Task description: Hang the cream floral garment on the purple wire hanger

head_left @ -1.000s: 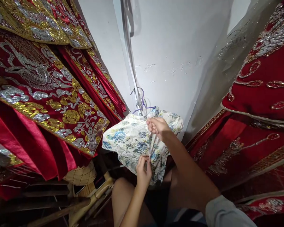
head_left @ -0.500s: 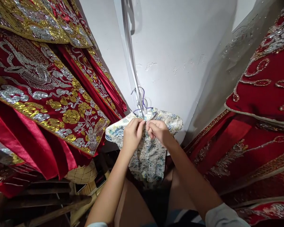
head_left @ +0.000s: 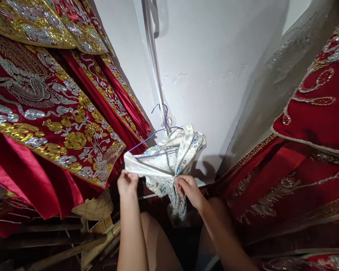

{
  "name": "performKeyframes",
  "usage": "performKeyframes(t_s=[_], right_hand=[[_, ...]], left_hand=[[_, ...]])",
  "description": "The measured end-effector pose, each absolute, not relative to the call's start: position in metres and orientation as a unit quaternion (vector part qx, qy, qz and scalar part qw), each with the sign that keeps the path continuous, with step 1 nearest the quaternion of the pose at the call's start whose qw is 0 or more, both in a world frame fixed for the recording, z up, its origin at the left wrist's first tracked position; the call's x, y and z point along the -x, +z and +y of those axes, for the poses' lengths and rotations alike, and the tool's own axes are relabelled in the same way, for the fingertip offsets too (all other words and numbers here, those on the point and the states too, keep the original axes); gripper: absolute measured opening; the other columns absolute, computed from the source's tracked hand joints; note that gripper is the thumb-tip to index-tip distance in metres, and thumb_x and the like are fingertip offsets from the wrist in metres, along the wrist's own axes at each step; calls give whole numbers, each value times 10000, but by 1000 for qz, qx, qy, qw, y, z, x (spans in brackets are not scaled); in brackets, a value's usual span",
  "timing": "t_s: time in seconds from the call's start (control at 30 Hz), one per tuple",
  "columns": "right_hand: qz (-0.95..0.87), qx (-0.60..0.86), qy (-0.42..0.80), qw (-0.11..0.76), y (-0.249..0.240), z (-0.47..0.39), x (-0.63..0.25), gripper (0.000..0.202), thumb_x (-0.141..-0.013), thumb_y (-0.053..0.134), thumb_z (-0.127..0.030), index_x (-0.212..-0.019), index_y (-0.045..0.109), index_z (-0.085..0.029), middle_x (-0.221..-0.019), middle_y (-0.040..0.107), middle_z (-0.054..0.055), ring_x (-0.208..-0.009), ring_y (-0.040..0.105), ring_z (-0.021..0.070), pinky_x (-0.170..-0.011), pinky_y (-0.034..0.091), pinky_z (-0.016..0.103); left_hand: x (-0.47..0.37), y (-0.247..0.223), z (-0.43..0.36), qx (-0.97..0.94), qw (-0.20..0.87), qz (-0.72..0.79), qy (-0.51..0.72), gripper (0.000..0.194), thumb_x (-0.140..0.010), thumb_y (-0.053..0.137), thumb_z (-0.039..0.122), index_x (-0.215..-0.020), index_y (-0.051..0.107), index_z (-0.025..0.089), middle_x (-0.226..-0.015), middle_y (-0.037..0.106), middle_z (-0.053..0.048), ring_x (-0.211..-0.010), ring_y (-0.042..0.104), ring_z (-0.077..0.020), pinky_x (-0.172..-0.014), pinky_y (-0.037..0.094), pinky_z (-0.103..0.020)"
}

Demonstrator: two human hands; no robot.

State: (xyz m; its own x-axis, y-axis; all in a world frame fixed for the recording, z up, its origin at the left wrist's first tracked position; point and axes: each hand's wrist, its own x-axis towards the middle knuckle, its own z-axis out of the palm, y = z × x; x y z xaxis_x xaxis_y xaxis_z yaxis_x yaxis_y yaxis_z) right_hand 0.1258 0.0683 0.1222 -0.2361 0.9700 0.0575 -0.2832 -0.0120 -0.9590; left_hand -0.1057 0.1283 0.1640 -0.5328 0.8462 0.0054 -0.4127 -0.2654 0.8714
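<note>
A white shirt with a blue and green floral print hangs partly on a purple wire hanger in the middle of the head view. Its front is pulled open and its left shoulder has come off the hanger's arm. My left hand pinches the shirt's edge at the left. The fingers of my right hand are closed on the front edge near the middle, so the cloth between them is drawn tight. The hanger's hook sits by a narrow metal pole.
Red costumes with gold and silver sequins hang close on the left. More beaded red garments hang on the right. Behind the shirt stands a white wall with a metal pole. Bamboo poles and a woven basket lie low left.
My left hand has moved left and down, pulling the shirt's front open and off the hanger's left arm. My right hand has dropped lower, and more of the purple hanger shows.
</note>
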Motion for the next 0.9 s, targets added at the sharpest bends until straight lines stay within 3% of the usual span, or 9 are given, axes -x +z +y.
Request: performKeyframes(t_s=[0.1, 0.23, 0.43, 0.53, 0.6, 0.67, 0.77, 0.83, 0.9], right_hand=[[-383, 352, 631, 576, 108, 61, -133, 332, -801, 570, -414, -551, 483, -213, -353, 353, -78, -339, 289, 77, -404, 211, 235], [-297, 413, 592, 625, 79, 49, -163, 400, -709, 624, -432, -444, 403, -229, -327, 246, -92, -329, 201, 63, -386, 169, 243], [-330, 569, 430, 619, 70, 37, -196, 401, -718, 644, -459, -470, 435, -223, -431, 371, -47, -420, 325, 104, -422, 257, 249], [-422, 535, 372, 631, 88, 42, -190, 293, -820, 609, -493, -733, 592, -213, -686, 575, 7, -654, 528, 173, -595, 433, 273], [-496, 472, 411, 601, 104, 45, -181, 336, -910, 502, -534, -947, 628, -225, -881, 640, 37, -829, 585, 205, -737, 476, 303], [-565, 402, 477, 540, 120, 47, -175, 444, -973, 354, -565, -1025, 634, -225, -933, 657, 52, -892, 600, 218, -793, 482, 326], [-660, 355, 502, 432, 146, 51, -171, 381, -956, 447, -532, -1020, 642, -211, -920, 669, 40, -894, 601, 224, -790, 475, 323], [-710, 371, 461, 382, 161, 58, -172, 268, -920, 552, -451, -942, 642, -200, -850, 656, 17, -807, 582, 205, -730, 455, 301], [-737, 393, 399, 377, 175, 67, -172, 234, -921, 552, -393, -816, 611, -192, -731, 598, -3, -682, 522, 171, -645, 412, 281]], left_hand=[[73, 121, 114, -163, 445, 461, 750, 315, -895, 483, 178, -597, 382, 205, -476, 372, 51, -432, 424, -107, -557, 455, -242], [28, 93, 97, -136, 481, 457, 736, 118, -817, 604, 222, -717, 561, 175, -669, 605, 6, -641, 603, -122, -671, 488, -237], [-18, 118, 72, -335, 575, 362, 653, 311, -794, 705, 476, -812, 658, 169, -830, 682, -36, -852, 647, -182, -837, 477, -282], [-38, 140, 57, -449, 557, 338, 611, 292, -874, 632, 462, -807, 662, 179, -962, 700, -77, -1096, 616, -244, -1008, 408, -341], [-45, 152, 51, -527, 519, 340, 581, 268, -913, 592, 423, -816, 664, 184, -1057, 696, -96, -1233, 550, -265, -1081, 343, -357], [-43, 160, 50, -560, 484, 355, 572, 258, -925, 576, 416, -824, 653, 191, -1055, 697, -96, -1265, 533, -276, -1083, 341, -364], [-27, 160, 57, -520, 475, 371, 605, 275, -919, 569, 461, -844, 621, 201, -1009, 693, -83, -1189, 582, -276, -1023, 402, -371], [-12, 155, 60, -491, 504, 351, 618, 256, -905, 588, 465, -988, 602, 223, -1122, 663, -80, -1114, 610, -247, -978, 440, -365], [1, 147, 59, -500, 541, 324, 593, 383, -863, 660, 425, -1187, 528, 270, -1307, 574, -88, -1044, 618, -205, -928, 467, -338]])
